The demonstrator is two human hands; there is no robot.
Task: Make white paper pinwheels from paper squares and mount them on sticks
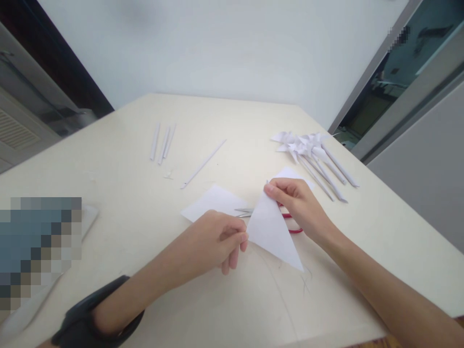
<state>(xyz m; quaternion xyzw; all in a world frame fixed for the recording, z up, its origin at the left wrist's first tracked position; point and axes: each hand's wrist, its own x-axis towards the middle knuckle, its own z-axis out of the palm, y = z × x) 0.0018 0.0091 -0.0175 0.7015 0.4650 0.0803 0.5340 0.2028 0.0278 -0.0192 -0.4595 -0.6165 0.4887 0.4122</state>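
Fingers of left hand [217, 239] & right hand [295, 200] pinch folded paper triangle [271, 231] at its corners. Red-handled scissors [290, 217] lie under it on bench [126, 193]; paper pinwheels [308, 147] nearby.

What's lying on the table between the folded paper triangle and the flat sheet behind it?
In the head view, scissors lie there, blades showing beside the triangle, red handles behind the right hand.

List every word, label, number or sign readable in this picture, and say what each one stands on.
None can be read.
The folded paper triangle held by the left hand and right hand is blank.
The loose paper sheet, the rolled paper sticks and the paper pinwheels show no print.
The scissors show no brand mark.
The wristband is plain black.
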